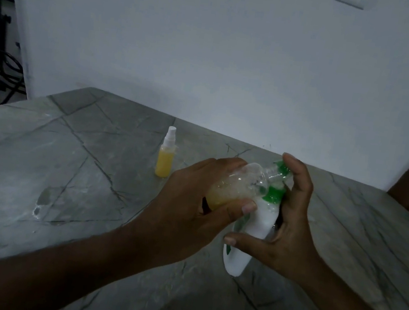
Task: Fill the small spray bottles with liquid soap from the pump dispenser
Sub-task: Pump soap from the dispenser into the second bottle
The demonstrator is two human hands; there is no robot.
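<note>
1 small spray bottle (pixel 165 155) stands capped on the marble table (pixel 41 159), nearly full of yellow soap, so it looks done. The left hand (pixel 191 205) grips a 2nd clear bottle (pixel 241 183), uncapped and tilted, its mouth at the green pump nozzle (pixel 281 168). The right hand (pixel 285 228) wraps the white pump dispenser (pixel 259 227), forefinger on the pump. This bottle seems roughly half filled; filling and capping remain.

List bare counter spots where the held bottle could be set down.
Free: the wide stretch of counter left of the capped spray bottle, though a wet smear marks it; the strip right of the right hand. Crowded: the middle, where the left hand tilts a clear bottle against the pump dispenser.
</note>
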